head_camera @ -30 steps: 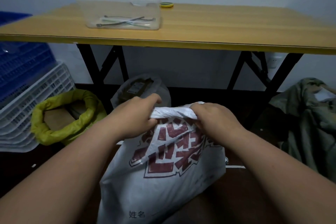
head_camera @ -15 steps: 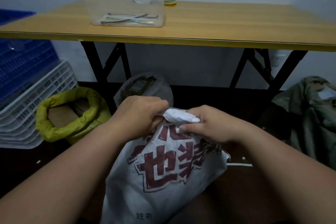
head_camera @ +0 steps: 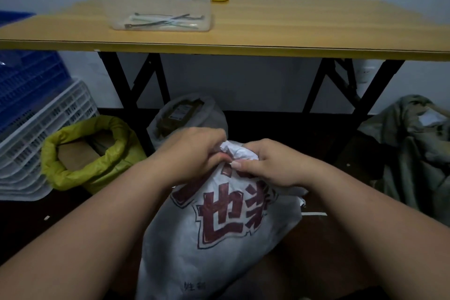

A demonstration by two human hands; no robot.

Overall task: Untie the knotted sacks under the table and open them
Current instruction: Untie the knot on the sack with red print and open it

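Observation:
A white woven sack (head_camera: pixel 219 238) with large dark red printed characters stands on the floor in front of me. Its gathered top (head_camera: pixel 235 153) is bunched between both hands. My left hand (head_camera: pixel 192 153) grips the bunched neck from the left with curled fingers. My right hand (head_camera: pixel 270 165) pinches the crumpled top from the right, thumb pressed against the fabric. Any knot is hidden inside the bunch. Under the table stands a grey sack (head_camera: pixel 187 114), its mouth open with a dark packet showing. A yellow sack (head_camera: pixel 90 153) with its rim rolled down sits at the left.
The wooden table (head_camera: pixel 292 31) on black legs (head_camera: pixel 131 95) spans the view and carries a clear plastic box (head_camera: pixel 158 7) with cable ties. Blue and white crates (head_camera: pixel 31 114) are stacked at the left. An olive green sack (head_camera: pixel 414 148) slumps at the right.
Both hands have drawn closer together on the white sack's top, bunching it into a tighter crumple. The sack's printed face has turned a little toward me.

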